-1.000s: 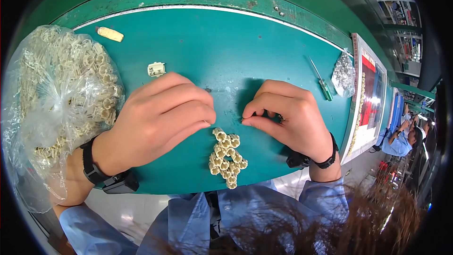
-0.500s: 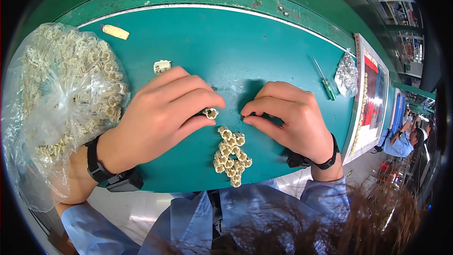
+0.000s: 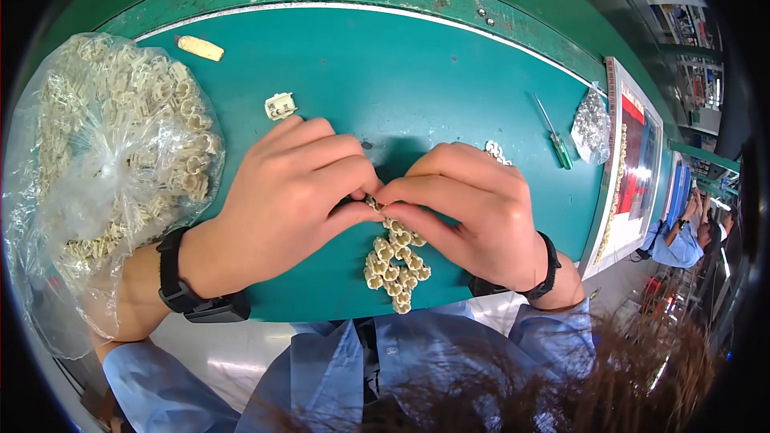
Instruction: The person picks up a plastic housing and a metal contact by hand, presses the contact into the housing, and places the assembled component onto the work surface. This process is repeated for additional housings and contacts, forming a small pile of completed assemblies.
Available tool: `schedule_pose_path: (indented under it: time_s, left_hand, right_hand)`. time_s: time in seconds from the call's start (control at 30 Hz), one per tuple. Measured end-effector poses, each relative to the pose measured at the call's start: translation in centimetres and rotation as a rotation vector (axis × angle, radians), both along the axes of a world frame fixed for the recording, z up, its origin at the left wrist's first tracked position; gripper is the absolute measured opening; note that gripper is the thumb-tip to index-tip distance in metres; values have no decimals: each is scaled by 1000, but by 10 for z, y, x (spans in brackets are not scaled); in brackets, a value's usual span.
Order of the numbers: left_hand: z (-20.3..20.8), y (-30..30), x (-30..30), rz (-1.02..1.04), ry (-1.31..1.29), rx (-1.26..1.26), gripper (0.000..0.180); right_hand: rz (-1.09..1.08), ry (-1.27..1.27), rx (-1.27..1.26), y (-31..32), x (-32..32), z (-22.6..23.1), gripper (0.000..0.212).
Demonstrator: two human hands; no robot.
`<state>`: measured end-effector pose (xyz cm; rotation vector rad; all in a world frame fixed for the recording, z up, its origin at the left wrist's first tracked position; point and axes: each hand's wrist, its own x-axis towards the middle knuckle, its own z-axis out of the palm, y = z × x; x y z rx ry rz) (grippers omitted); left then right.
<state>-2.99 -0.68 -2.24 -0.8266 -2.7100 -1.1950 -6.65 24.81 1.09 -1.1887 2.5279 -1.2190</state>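
My left hand (image 3: 281, 200) pinches a small cream plastic socket-like part (image 3: 371, 202) between thumb and fingertips, and most of that part is hidden by the fingers. Against it press the closed thumb and forefinger of my right hand (image 3: 477, 212); whatever they hold is too small to make out. Just below the fingertips, a pile of similar cream plastic parts (image 3: 397, 266) lies on the green mat (image 3: 385, 64). Beyond my left hand sits one separate cream plastic piece (image 3: 280, 105) with dark print. Some small shiny pieces (image 3: 497, 152) lie behind my right hand.
A clear plastic bag (image 3: 120, 160) full of cream parts fills the left side. A yellowish stub (image 3: 200, 48) lies at the far left. To the right are a green-handled screwdriver (image 3: 558, 148), a small bag of shiny parts (image 3: 592, 130) and a white-framed panel (image 3: 603, 216). Another person (image 3: 680, 244) works farther off.
My right hand has moved left, and both hands' fingertips now meet at the cream part above the pile. The shiny pieces behind my right hand have come into view.
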Motion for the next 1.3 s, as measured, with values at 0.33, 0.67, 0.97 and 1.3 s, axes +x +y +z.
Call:
schedule_pose_path:
  time_s: [0.33, 0.67, 0.97, 1.3]
  left_hand:
    - [-4, 1, 0, 4, 33, 47, 29]
    - [-4, 2, -1, 1, 34, 54, 28]
    - [-3, -13, -1, -98, 21, 62, 31]
    - [29, -20, -6, 213, 456, -351, 57]
  right_hand:
    - [5, 55, 64, -2, 3, 0, 24]
    - [4, 71, 89, -2, 4, 4, 24]
    - [-54, -2, 177, 42, -34, 17, 24]
    - [86, 39, 284, 47, -36, 9, 20]
